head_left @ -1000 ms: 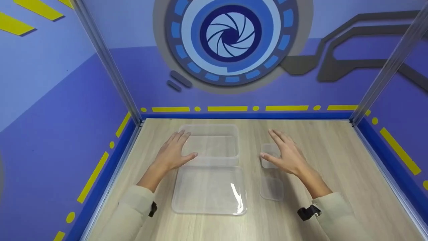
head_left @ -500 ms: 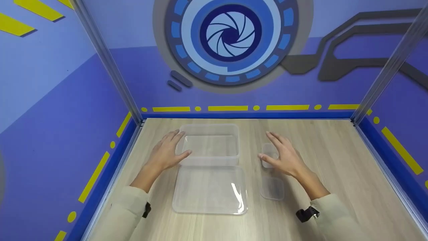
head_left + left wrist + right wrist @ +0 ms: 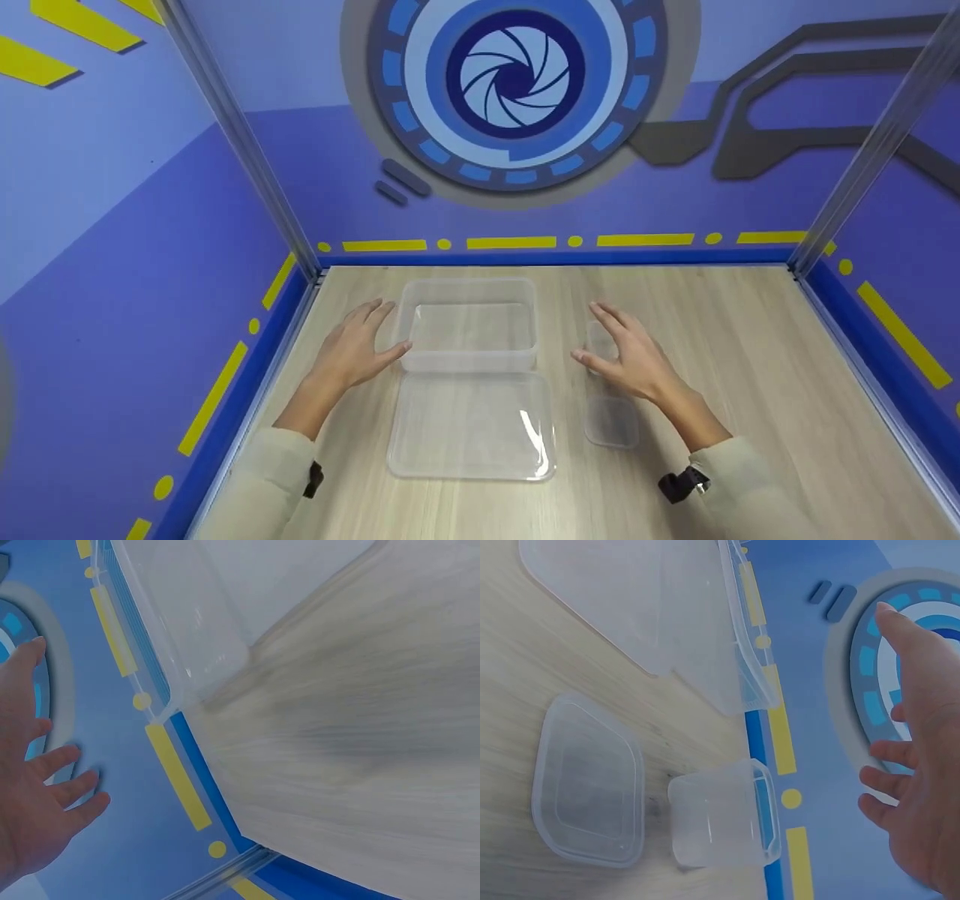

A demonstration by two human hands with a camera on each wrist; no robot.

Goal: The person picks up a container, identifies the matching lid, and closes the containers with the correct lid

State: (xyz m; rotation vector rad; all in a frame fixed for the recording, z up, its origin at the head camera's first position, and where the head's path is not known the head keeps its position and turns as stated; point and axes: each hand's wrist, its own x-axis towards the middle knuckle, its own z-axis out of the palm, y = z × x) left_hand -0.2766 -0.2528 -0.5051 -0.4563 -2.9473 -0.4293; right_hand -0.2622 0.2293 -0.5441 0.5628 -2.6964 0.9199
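Observation:
My left hand (image 3: 349, 352), fingers spread and holding nothing, hovers beside the left wall of a large clear plastic food container (image 3: 469, 361). That container stands uncovered at the back of the table. Its flat rectangular lid (image 3: 465, 427) lies just in front of it. My right hand (image 3: 634, 360) also has loosely spread fingers with nothing in them, and it overlaps a small clear container (image 3: 600, 341) in the head view. The right wrist view shows this small container (image 3: 712, 821) uncovered, beside its small square lid (image 3: 589, 787). Both palms face inward.
The wood-grain table (image 3: 480, 514) is enclosed by printed blue-purple panels (image 3: 315, 180) at the back and sides. Metal posts (image 3: 247, 142) rise at the two back corners. A dark band with a small device (image 3: 682, 484) sits at the right sleeve.
My left hand has moved left, from over the large container's edge to beside it. My right hand has shifted slightly left and toward me. The containers and lids have stayed put.

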